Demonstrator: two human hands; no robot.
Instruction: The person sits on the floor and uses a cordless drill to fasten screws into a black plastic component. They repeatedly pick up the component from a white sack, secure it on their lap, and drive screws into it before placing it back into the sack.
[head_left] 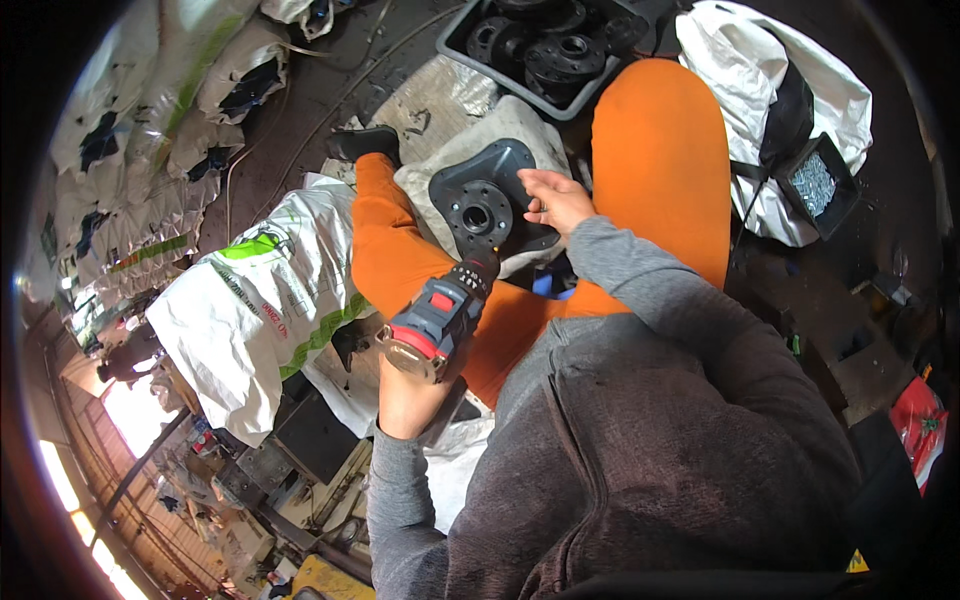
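My left hand is wrapped round the grip of a cordless drill with a grey and red body. The drill's nose reaches the lower edge of a round black flange, which has a hole in its middle and smaller holes around it. That flange sits on a dark, rounded-corner plate lying on a pale cloth between my legs. Over the plate's right side hovers my right hand, its fingers bent and drawn together; whatever they pinch, if anything, is too small to make out.
Beyond my knees stands a grey crate of black flanges. To the right, a dark box of small metal screws rests by a white sack. Another white sack lies left of my leg, and filled bags are stacked farther left.
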